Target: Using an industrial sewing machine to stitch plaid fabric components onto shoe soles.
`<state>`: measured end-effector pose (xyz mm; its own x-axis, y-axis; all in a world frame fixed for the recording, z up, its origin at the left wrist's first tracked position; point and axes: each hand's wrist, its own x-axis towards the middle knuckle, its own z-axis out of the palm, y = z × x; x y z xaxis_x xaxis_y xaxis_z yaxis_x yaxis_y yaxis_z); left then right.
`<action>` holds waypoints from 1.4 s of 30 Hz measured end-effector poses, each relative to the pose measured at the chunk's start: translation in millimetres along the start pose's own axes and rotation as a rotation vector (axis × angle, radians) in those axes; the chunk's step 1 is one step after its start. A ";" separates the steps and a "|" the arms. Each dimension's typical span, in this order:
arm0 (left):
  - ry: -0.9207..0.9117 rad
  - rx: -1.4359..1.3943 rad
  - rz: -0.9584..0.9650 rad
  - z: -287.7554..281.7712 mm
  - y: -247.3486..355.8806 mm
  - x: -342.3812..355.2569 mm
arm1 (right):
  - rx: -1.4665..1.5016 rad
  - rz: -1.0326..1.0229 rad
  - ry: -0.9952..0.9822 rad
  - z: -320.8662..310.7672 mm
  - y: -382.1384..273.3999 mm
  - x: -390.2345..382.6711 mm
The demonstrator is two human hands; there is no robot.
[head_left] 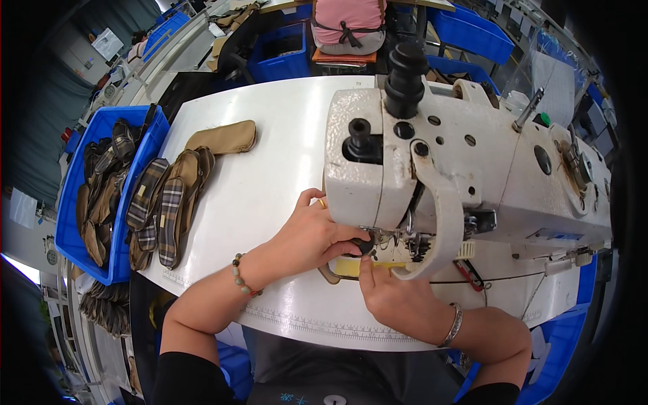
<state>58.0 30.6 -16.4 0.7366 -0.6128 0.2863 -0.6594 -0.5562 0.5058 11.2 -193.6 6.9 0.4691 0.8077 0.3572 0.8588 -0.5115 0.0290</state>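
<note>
I saw the left hand [312,233], the nearer, pinching a dark piece [365,246] to its right, long axis unclear, the right hand [403,297], grip unclear, just beside.

Landmark: white metal sewing machine [432,135]. Small blue rectangular label [555,235] on its side, toward its right end; print too small to read. Below machine: black ruler scale [324,327] along white tabletop's [270,169] front edge, figures illegible; dark grey cloth apron [297,378] with small blue lettering. Far left of machine: white wall sheet [106,44], unreadable.
</note>
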 end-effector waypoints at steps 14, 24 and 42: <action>0.064 -0.007 0.045 -3.2 0.3 6.9 | 0.018 0.046 -0.115 9.8 -1.6 -6.1; 0.080 -0.046 0.032 -5.0 -17.0 14.7 | -0.057 0.050 -0.030 22.4 13.0 -0.2; -0.045 -0.416 -0.210 -4.6 -20.7 21.0 | -0.065 0.041 0.178 25.9 39.9 2.4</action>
<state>87.8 31.8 -17.1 0.8345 -0.5395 0.1121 -0.3736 -0.4043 0.8349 51.9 -204.6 -15.2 0.4546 0.7239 0.5189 0.8216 -0.5658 0.0694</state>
